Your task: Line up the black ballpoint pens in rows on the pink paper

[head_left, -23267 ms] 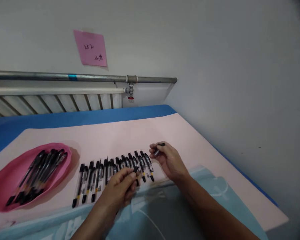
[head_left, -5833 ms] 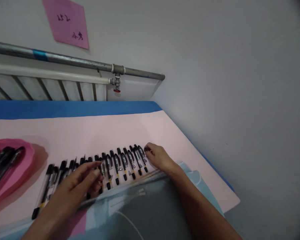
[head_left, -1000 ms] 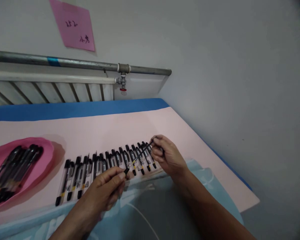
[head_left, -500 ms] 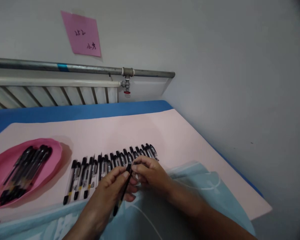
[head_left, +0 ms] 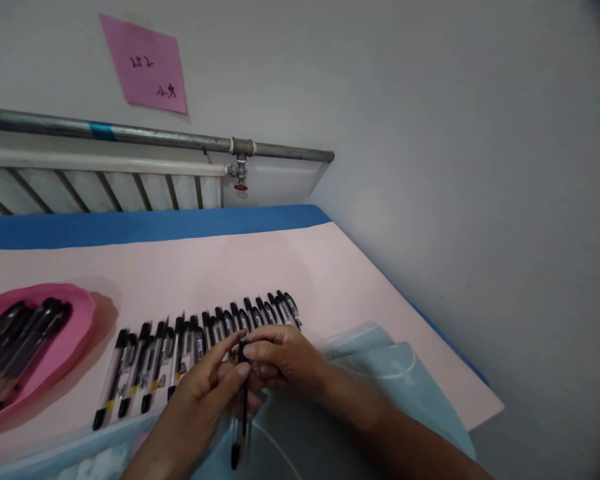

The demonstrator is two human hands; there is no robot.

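Both my hands meet in front of my body around one black pen (head_left: 243, 413). It hangs nearly upright, its dark end pointing down. My left hand (head_left: 213, 387) pinches it between thumb and fingers near the top. At the pen's upper end, the thumb and forefinger of my right hand (head_left: 285, 357) close on it; the fingers hide what lies between them. Just beyond the hands, a slanting row of clear-barrelled pens with black caps (head_left: 180, 343) lies on the pink sheet (head_left: 300, 263).
A pink dish (head_left: 83, 313) holding several black pens (head_left: 25, 353) stands on the left. Light-blue plastic (head_left: 375, 367) lies at the near edge, under my arms. Behind the blue table edge (head_left: 180, 223) are a radiator (head_left: 155, 190) and a pipe (head_left: 180, 140); a wall (head_left: 455, 167) borders the right.
The view has turned slightly, so the surroundings sit further left. Between my hands, the pen has swung from slanted to nearly upright. Both hands still hold it.
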